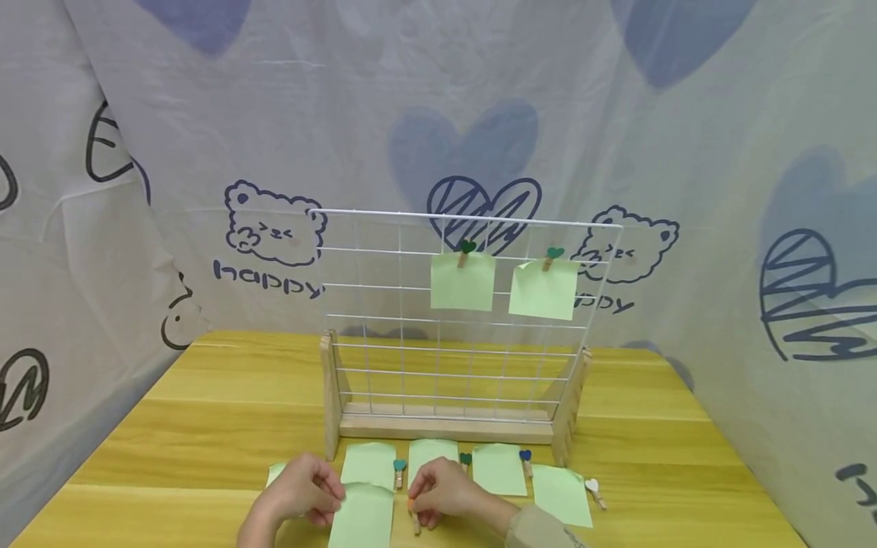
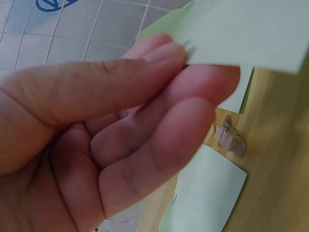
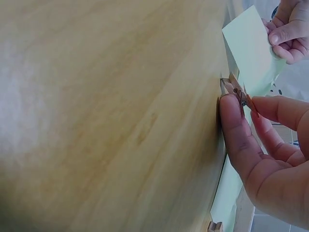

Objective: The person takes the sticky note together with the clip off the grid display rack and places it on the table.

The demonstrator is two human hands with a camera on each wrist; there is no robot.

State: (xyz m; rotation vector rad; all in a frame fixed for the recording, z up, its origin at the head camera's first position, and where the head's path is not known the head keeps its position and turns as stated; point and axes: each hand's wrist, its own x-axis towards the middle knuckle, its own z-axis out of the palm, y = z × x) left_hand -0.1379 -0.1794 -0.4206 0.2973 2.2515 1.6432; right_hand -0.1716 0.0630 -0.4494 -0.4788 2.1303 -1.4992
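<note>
My left hand [image 1: 306, 491] pinches the edge of a pale green sticky note [image 1: 363, 517] between thumb and fingers; the left wrist view shows the note raised off the table. Just right of it, my right hand [image 1: 445, 493] pinches a small wooden clothespin [image 3: 236, 93] with an orange top. Seen from the right wrist, the clothespin's ends are between thumb and fingertip, beside the note. Behind the hands stands a white wire grid [image 1: 418, 304] in a wooden stand [image 1: 445, 428]. Two green notes hang on it, a left note [image 1: 462, 283] and a right note [image 1: 543, 291], each under a heart-topped clothespin.
On the wooden table [image 1: 205, 426], several green notes lie before the stand, among them one note [image 1: 499, 469] and another [image 1: 563, 495] to the right. Heart clothespins lie between them: a teal one [image 1: 400, 473], a blue one [image 1: 526, 463], a white one [image 1: 595, 493]. A patterned curtain [image 1: 370, 99] hangs behind.
</note>
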